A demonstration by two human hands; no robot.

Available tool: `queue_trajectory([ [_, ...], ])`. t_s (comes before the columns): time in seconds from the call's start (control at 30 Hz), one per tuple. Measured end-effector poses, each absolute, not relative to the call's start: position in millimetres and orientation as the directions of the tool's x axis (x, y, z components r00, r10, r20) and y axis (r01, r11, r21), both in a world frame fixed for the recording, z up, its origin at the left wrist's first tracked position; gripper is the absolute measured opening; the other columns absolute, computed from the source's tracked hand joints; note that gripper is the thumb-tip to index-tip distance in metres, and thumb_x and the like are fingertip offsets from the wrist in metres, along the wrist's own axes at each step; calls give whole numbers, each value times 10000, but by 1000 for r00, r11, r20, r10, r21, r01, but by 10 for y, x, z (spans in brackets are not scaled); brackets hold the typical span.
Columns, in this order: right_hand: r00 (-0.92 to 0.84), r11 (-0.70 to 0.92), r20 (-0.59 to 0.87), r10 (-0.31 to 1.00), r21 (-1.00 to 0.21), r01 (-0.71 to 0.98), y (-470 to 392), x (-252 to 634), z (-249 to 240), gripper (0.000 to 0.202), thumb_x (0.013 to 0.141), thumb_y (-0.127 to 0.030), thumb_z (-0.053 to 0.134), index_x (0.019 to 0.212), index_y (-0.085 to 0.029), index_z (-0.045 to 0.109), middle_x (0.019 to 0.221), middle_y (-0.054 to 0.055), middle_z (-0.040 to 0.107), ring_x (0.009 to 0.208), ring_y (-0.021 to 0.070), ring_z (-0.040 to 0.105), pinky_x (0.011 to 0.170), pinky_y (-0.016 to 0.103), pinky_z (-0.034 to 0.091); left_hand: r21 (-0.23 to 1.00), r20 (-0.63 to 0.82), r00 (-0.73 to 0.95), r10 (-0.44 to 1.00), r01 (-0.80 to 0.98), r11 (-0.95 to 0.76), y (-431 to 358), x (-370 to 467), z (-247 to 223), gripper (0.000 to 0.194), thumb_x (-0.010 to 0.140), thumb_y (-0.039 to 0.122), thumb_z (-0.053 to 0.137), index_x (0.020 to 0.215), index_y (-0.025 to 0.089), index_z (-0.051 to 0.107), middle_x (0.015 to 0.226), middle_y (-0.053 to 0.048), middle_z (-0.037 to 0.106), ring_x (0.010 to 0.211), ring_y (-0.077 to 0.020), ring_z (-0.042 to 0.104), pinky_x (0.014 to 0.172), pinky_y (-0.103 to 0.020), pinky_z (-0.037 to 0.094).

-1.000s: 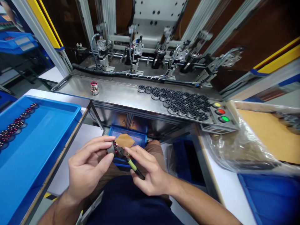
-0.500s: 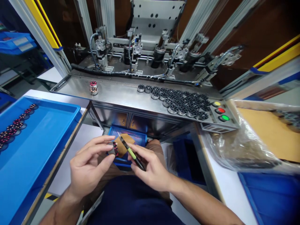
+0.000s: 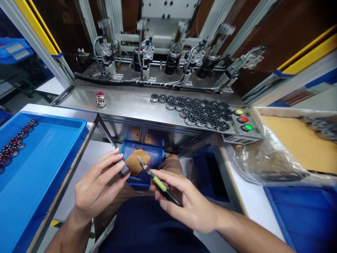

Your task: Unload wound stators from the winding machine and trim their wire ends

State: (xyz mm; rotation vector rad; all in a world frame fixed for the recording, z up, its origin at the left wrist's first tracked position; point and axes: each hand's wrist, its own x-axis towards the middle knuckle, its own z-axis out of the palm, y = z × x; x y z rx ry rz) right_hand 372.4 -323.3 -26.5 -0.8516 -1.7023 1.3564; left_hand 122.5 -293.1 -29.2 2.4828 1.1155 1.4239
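A factory workstation fills the view, framed by silver aluminium posts (image 3: 59, 66) and fronted by a long brushed-metal ledge (image 3: 126, 105). Nearest is the person's navy-blue shirt (image 3: 147, 225), with both bare hands before it. The left hand (image 3: 98, 182) pinches a short grey cylindrical part (image 3: 125, 170) between thumb and fingertips, tilted, with hints of red at its edge. The right hand (image 3: 186, 196) is wrapped around the handles of a cutting tool with black-and-lime-green grips (image 3: 159, 183); its metal tip points up and leftward, just beside the part but apart from it.

Below and beyond the hands, a creased brown sheet (image 3: 138, 161) lies in a blue plastic bin (image 3: 158, 154). To the left, a large shallow blue plastic tray (image 3: 52, 158) carries dark round parts with reddish tops (image 3: 13, 149) along its left side. To the right stands an open box lined with clear plastic (image 3: 259, 175).

Farther off, on the ledge, two copper-and-red wound rings (image 3: 100, 102) sit at the left, and many black-topped silver rings (image 3: 202, 110) crowd the right, beside yellow, red and green push-buttons (image 3: 242, 119). Behind them rises a row of metal clamping fixtures (image 3: 149, 54) with black cylindrical holders (image 3: 172, 63).
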Motion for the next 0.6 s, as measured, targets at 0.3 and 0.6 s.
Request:
queue_trajectory([
  [0.3, -586, 165, 176, 791, -984, -73, -3290, 3680, -227, 732, 763, -29, 569, 1458, -225, 452, 1052, 88, 675, 879, 180, 676, 811, 348, 587, 438, 725, 230, 649, 573, -692, -2994, 1267, -276, 598, 694, -31, 775, 1211, 216, 606, 1183, -90, 754, 1013, -235, 746, 880, -369, 630],
  [0.6, -598, 122, 159, 785, -987, -102, -3281, 3641, -249, 696, 785, -50, 554, 1456, -199, 446, 1077, 99, 641, 866, 163, 654, 805, 343, 582, 530, 717, 238, 655, 425, -734, -2986, 1257, -270, 429, 684, -83, 734, 899, 190, 483, 1147, -165, 758, 1042, -217, 738, 858, -296, 627],
])
